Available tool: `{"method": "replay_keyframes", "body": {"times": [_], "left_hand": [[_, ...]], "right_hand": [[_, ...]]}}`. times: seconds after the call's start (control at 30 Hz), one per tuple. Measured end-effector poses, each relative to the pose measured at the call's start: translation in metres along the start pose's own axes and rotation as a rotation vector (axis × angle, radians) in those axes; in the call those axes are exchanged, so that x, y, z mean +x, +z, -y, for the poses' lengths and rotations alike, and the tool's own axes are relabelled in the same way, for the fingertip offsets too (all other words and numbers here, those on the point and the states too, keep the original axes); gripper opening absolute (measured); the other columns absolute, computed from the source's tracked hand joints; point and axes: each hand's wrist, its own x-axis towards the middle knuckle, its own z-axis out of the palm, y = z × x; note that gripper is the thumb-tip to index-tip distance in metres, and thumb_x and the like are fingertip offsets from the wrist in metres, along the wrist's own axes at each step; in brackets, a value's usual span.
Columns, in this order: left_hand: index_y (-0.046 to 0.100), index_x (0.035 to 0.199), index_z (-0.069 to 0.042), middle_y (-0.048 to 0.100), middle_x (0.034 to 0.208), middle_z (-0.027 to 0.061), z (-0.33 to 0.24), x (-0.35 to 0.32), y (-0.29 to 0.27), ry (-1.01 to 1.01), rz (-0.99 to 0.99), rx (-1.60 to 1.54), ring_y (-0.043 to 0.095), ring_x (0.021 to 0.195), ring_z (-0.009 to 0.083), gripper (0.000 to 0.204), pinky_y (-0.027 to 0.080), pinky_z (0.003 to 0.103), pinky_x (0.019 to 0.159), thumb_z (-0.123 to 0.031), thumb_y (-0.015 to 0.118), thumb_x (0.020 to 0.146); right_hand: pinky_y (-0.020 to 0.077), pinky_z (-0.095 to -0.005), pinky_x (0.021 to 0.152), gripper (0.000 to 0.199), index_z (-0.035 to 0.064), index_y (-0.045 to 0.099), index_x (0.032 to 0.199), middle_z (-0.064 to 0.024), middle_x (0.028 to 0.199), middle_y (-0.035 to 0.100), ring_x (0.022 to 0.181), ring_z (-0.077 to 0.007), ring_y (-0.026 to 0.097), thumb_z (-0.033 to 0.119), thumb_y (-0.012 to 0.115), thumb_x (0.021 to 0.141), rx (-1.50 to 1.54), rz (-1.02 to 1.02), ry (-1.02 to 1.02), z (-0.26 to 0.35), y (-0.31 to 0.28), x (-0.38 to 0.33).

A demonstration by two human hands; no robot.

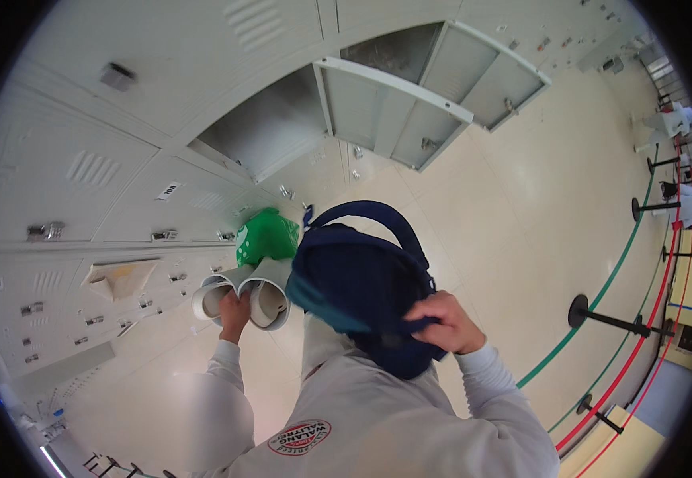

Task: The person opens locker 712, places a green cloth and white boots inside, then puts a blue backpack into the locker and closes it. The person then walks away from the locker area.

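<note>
My left hand [234, 314] is closed on the upper rims of a pair of white boots [274, 276], their round open tops facing up and their lower parts out of sight. Right behind them is a green plastic bag [268, 236] with white markings; whether it hangs from my hand or stands on the floor I cannot tell. In front of my body is a dark blue backpack [354, 267], with a strap looping out at its far end. The fingers of my right hand [446, 322] are wrapped around fabric at the backpack's right side.
Grey metal lockers [115, 171] with latches line the left and far side. Two locker doors [394, 111] stand swung out over the walkway. A paper envelope [119, 277] sticks out from one locker. On the right, black posts [578, 311] carry green and red barrier belts.
</note>
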Motion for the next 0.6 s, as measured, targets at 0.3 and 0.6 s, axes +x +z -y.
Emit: {"method": "replay_keyframes", "body": {"times": [0.3, 0.6], "left_hand": [[0.068, 0.094, 0.001, 0.068, 0.087, 0.0249, -0.099, -0.033, -0.084, 0.130, -0.064, -0.176, 0.065, 0.082, 0.0446, 0.022, 0.052, 0.048, 0.073, -0.019, 0.063, 0.086], [0.069, 0.098, 0.002, 0.069, 0.089, 0.0235, -0.141, -0.055, -0.106, 0.101, -0.131, -0.184, 0.066, 0.083, 0.0419, 0.021, 0.052, 0.043, 0.071, -0.016, 0.062, 0.087]], "right_hand": [[0.0482, -0.0307, 0.055, 0.024, -0.0014, 0.071, 0.074, -0.0113, 0.063, 0.066, 0.058, -0.0239, 0.066, 0.006, 0.061, 0.053, 0.198, -0.279, -0.458, 0.094, -0.096, -0.058], [0.0504, -0.0340, 0.060, 0.023, 0.0034, 0.068, 0.092, -0.0145, 0.069, 0.065, 0.060, -0.0258, 0.066, 0.004, 0.059, 0.070, -0.436, 0.096, -0.113, -0.008, -0.042, 0.010]]}}
